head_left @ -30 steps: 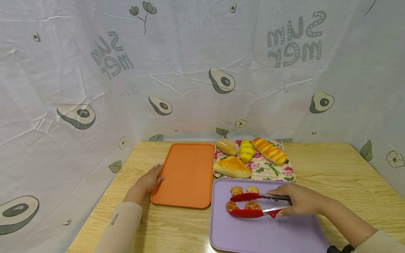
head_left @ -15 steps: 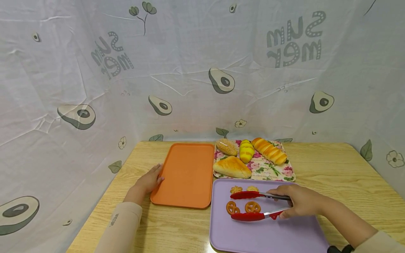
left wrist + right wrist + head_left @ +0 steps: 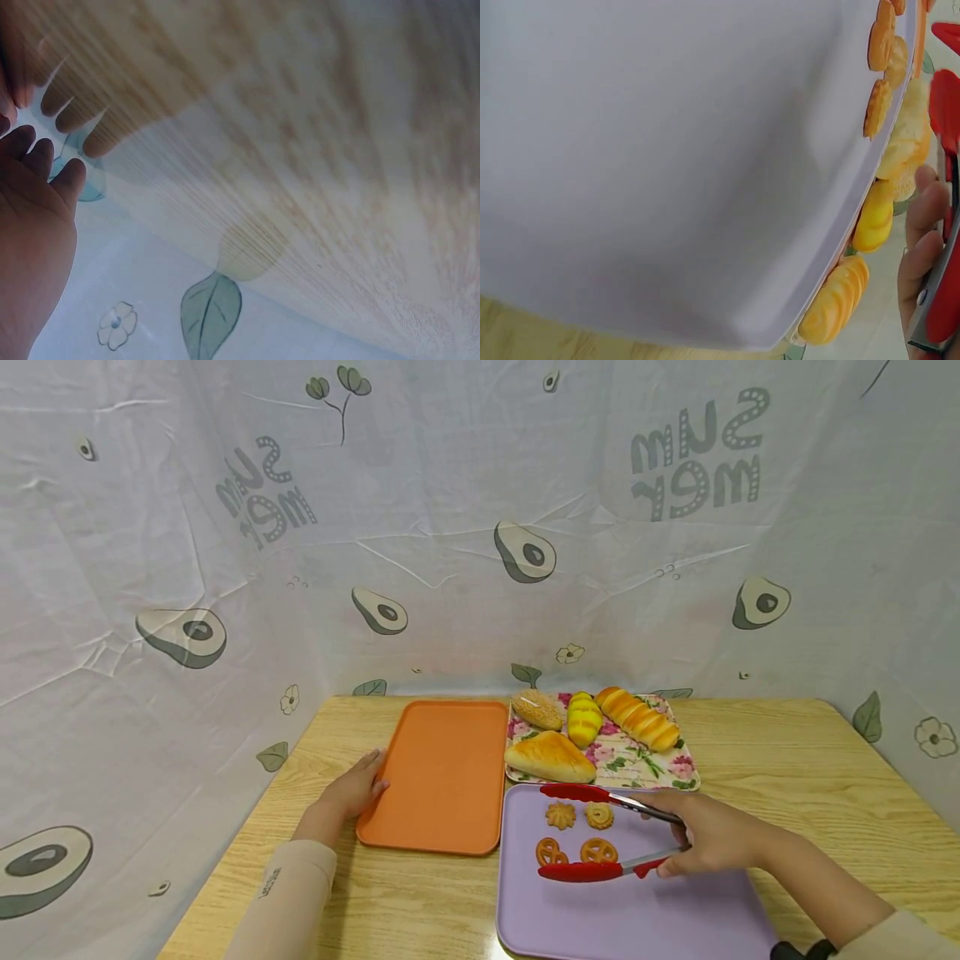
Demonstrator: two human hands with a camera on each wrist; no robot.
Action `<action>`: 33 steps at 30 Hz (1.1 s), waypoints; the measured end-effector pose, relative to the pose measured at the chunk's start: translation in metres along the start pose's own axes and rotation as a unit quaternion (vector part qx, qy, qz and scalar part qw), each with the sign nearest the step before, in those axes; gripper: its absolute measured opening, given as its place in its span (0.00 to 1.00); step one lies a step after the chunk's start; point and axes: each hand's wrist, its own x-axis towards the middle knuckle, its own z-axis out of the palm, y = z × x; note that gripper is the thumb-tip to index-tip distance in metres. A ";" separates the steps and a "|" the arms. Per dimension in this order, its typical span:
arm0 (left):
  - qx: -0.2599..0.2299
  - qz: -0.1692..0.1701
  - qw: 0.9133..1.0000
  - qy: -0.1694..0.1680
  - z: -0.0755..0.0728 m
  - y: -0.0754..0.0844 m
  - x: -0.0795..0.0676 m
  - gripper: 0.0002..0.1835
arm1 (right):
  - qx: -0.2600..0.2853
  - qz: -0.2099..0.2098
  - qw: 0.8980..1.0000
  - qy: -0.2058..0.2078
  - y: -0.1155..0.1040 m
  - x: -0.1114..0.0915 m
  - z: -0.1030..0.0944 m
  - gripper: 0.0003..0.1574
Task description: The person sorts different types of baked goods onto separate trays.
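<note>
My right hand [image 3: 712, 835] grips a pair of tongs [image 3: 581, 872] with red tips, its two arms spread wide over the purple tray [image 3: 615, 918]. Between the tips lie a flower-shaped cookie [image 3: 560, 816], a round cookie [image 3: 599, 816] and two pretzels, a left pretzel [image 3: 550, 850] and a right pretzel [image 3: 599, 850]. The near tip overlaps the pretzels' lower edges in the head view. At the left, my left hand [image 3: 352, 789] rests with fingers at the side rim of a bare orange tray [image 3: 442, 777]. In the right wrist view, fingers [image 3: 922, 259] wrap the tongs' handle.
Behind the purple tray stands a floral tray [image 3: 637, 770] bearing a triangular bread [image 3: 551, 758], a seeded bun [image 3: 537, 709], a yellow bread [image 3: 584, 719] and a ridged long loaf [image 3: 639, 718]. A printed curtain [image 3: 450, 485] encloses the wooden table [image 3: 787, 760].
The tongs have spread wider: the far tip swung away toward the floral tray, uncovering the flower-shaped and round cookies. Cookies and pretzels stay in place, and the left hand has not moved.
</note>
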 end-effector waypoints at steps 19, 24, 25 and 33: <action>0.000 0.005 1.000 -0.002 0.000 0.000 -0.001 0.33 | -0.077 0.142 0.959 0.234 -0.013 0.015 0.000 0.67; 0.001 0.004 1.000 -0.003 0.000 -0.001 -0.001 0.33 | -0.059 0.187 0.947 0.256 -0.010 0.015 -0.001 0.68; 0.001 0.003 1.000 -0.003 0.000 -0.001 -0.001 0.33 | -0.056 0.194 0.943 0.264 -0.010 0.014 -0.001 0.68; 0.005 0.008 1.000 0.003 0.001 -0.002 -0.001 0.32 | -0.026 0.259 0.913 0.315 -0.002 0.008 -0.008 0.61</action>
